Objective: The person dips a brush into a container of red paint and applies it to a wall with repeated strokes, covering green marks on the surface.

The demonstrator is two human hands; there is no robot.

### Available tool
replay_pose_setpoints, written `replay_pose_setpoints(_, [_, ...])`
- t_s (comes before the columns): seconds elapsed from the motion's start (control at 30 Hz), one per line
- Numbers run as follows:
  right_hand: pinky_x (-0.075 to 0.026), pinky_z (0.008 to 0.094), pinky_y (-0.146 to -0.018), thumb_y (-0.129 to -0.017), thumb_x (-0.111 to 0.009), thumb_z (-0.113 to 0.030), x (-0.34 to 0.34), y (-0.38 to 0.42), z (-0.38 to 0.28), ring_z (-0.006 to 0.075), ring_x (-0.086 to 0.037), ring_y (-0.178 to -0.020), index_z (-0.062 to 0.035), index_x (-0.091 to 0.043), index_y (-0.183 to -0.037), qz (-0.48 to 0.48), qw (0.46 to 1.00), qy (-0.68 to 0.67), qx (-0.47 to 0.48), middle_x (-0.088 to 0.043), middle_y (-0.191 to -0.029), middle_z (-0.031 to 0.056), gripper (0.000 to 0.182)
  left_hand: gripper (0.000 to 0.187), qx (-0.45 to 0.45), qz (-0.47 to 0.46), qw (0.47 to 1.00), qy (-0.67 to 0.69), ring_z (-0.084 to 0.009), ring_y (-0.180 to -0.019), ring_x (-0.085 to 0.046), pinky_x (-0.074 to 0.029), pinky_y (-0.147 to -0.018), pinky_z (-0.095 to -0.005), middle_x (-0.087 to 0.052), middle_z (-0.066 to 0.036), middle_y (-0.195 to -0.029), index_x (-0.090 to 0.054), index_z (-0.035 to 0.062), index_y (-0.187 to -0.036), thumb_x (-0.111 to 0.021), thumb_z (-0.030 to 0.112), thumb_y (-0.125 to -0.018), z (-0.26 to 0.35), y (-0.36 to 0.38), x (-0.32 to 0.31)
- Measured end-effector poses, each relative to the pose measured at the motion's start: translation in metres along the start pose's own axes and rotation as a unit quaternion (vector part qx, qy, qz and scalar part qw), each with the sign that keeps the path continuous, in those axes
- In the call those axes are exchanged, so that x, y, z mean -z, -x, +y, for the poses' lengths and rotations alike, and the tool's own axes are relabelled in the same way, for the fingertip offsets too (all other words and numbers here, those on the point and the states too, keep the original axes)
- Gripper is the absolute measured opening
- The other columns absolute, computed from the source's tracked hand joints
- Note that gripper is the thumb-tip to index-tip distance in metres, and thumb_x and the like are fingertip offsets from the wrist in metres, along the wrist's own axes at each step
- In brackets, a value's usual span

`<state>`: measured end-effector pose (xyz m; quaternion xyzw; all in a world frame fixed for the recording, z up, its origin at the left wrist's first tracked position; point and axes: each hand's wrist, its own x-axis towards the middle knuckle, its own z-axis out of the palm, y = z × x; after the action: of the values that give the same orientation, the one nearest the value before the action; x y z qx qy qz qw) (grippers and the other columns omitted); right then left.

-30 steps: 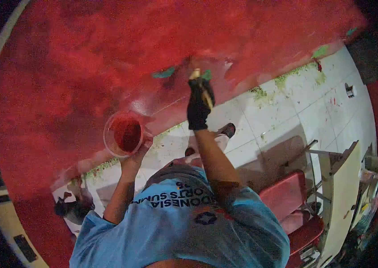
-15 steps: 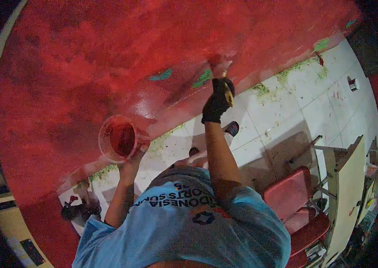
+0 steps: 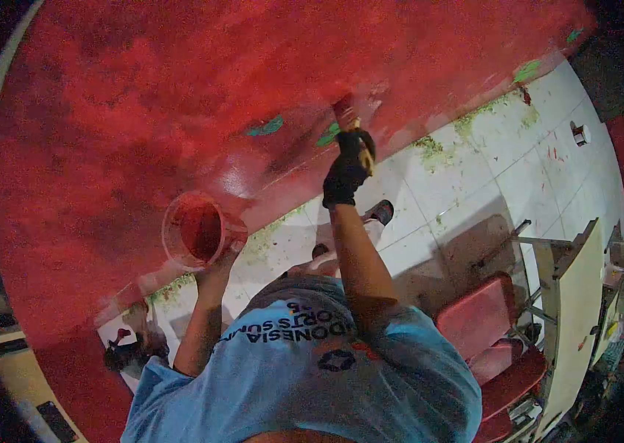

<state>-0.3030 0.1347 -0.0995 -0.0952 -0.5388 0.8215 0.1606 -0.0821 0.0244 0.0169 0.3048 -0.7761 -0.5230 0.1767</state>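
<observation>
My right hand [image 3: 350, 164], in a black glove, is closed around the handle of a paintbrush [image 3: 344, 112]. The brush's red bristles lie against the lower part of a red painted wall [image 3: 179, 88], beside a green patch [image 3: 328, 134]. Another blue-green patch [image 3: 265, 125] shows on the wall to the left. My left hand [image 3: 225, 258] holds a clear plastic tub [image 3: 167, 235] with red paint [image 3: 200, 230] inside, tilted so its opening faces me. The tub hides most of that hand's fingers.
White floor tiles [image 3: 467, 170] with greenish debris [image 3: 433, 151] run along the wall's foot. A red chair [image 3: 478, 314] and a pale tabletop on edge [image 3: 574, 325] stand at the right. Dark objects [image 3: 127, 347] lie at lower left. A small white cup-like item [image 3: 581, 134] sits far right.
The brush and my right hand have shifted slightly left along the wall, and the brush now leans up and to the left. The tub in my left hand has barely moved.
</observation>
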Motion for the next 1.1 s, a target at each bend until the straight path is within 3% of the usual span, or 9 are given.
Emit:
replay_pose_setpoints(0.23, [-0.046,0.0306,-0.077,-0.085,-0.051,-0.008,-0.018,0.027,-0.037,0.0150,-0.055,-0.081,-0.0024,-0.056,-0.085,-0.098,0.991,-0.085,0.038,-0.056,-0.083,0.0045,0.007,0.042,-0.035,-0.049,0.998,-0.030,-0.0186,-0.100,-0.052,-0.042,-0.086,-0.0334,-0.054,-0.005,-0.106,-0.049,0.0061,-0.111,-0.067,0.007,-0.073,-0.022,-0.010,0.005])
replay_pose_setpoints(0.33, [-0.049,0.0329,-0.077,-0.085,-0.053,-0.007,-0.010,0.008,-0.039,0.0174,-0.056,-0.081,-0.0025,-0.054,-0.087,-0.074,0.984,-0.161,0.005,-0.055,-0.083,0.0055,0.005,0.045,0.132,-0.072,0.862,0.485,-0.0189,-0.100,-0.050,-0.041,-0.087,-0.0336,-0.053,-0.004,-0.108,-0.048,0.0057,-0.112,-0.067,0.006,-0.071,-0.020,-0.013,0.003])
replay_pose_setpoints(0.43, [-0.050,0.0321,-0.074,-0.085,-0.055,-0.008,0.002,-0.025,-0.008,0.0179,-0.057,-0.079,-0.0010,-0.053,-0.088,-0.047,0.989,-0.134,0.051,-0.056,-0.082,0.0056,0.008,0.042,0.102,-0.031,0.994,-0.001,-0.0198,-0.102,-0.047,-0.040,-0.087,-0.0355,-0.049,-0.006,-0.111,-0.045,0.0059,-0.113,-0.062,0.006,-0.074,0.006,-0.006,0.003])
replay_pose_setpoints(0.53, [-0.049,0.0310,-0.074,-0.085,-0.055,-0.010,0.011,-0.044,0.014,0.0167,-0.056,-0.079,-0.0008,-0.053,-0.088,0.013,0.991,-0.128,0.040,-0.056,-0.082,0.0047,0.009,0.042,0.182,-0.039,0.820,0.540,-0.0197,-0.105,-0.044,-0.040,-0.087,-0.0357,-0.045,-0.007,-0.113,-0.043,0.0049,-0.113,-0.060,0.004,-0.075,-0.039,-0.013,0.017])
replay_pose_setpoints(0.6, [-0.044,0.0268,-0.068,-0.079,-0.058,-0.003,0.017,-0.044,0.019,0.0125,-0.051,-0.074,-0.0033,-0.056,-0.084,0.069,0.991,-0.104,0.048,-0.055,-0.081,0.0011,0.006,0.044,0.056,-0.065,0.977,0.194,-0.0200,-0.106,-0.043,-0.040,-0.087,-0.0357,-0.045,-0.008,-0.113,-0.043,0.0042,-0.113,-0.062,0.004,-0.073,-0.004,-0.005,0.009])
replay_pose_setpoints(0.73, [-0.047,0.0273,-0.072,-0.084,-0.054,-0.007,-0.009,-0.013,-0.033,0.0137,-0.055,-0.074,-0.0022,-0.055,-0.087,0.059,0.991,-0.118,-0.030,-0.057,-0.081,0.0039,0.006,0.049,0.135,-0.120,0.829,0.529,-0.0195,-0.103,-0.046,-0.041,-0.086,-0.0342,-0.047,-0.008,-0.112,-0.044,0.0043,-0.113,-0.067,0.005,-0.069,-0.023,-0.011,0.017])
replay_pose_setpoints(0.8, [-0.047,0.0282,-0.073,-0.084,-0.054,-0.008,-0.014,-0.009,-0.025,0.0147,-0.056,-0.077,-0.0013,-0.056,-0.088,-0.006,0.995,-0.067,0.069,-0.057,-0.084,0.0046,0.008,0.047,0.062,-0.050,0.974,0.211,-0.0177,-0.098,-0.049,-0.042,-0.084,-0.0325,-0.049,-0.007,-0.109,-0.044,0.0048,-0.112,-0.067,0.007,-0.071,-0.006,-0.004,0.011])
replay_pose_setpoints(0.9, [-0.048,0.0316,-0.075,-0.084,-0.053,-0.008,-0.019,0.011,-0.055,0.0158,-0.057,-0.080,-0.0009,-0.053,-0.092,-0.105,0.992,-0.038,0.050,-0.056,-0.086,0.0043,0.011,0.048,0.031,-0.038,0.998,-0.044,-0.0155,-0.096,-0.050,-0.042,-0.083,-0.0308,-0.050,-0.006,-0.107,-0.043,0.0051,-0.113,-0.066,0.007,-0.071,0.005,-0.004,0.007])
replay_pose_setpoints(1.1, [-0.048,0.0313,-0.075,-0.082,-0.055,-0.004,0.016,-0.023,0.007,0.0151,-0.054,-0.080,-0.0013,-0.053,-0.090,-0.080,0.993,-0.081,0.043,-0.054,-0.084,0.0047,0.010,0.038,0.031,-0.041,0.998,0.032,-0.0151,-0.092,-0.052,-0.043,-0.081,-0.0306,-0.054,-0.003,-0.100,-0.049,0.0056,-0.107,-0.066,0.009,-0.073,0.000,-0.003,0.004])
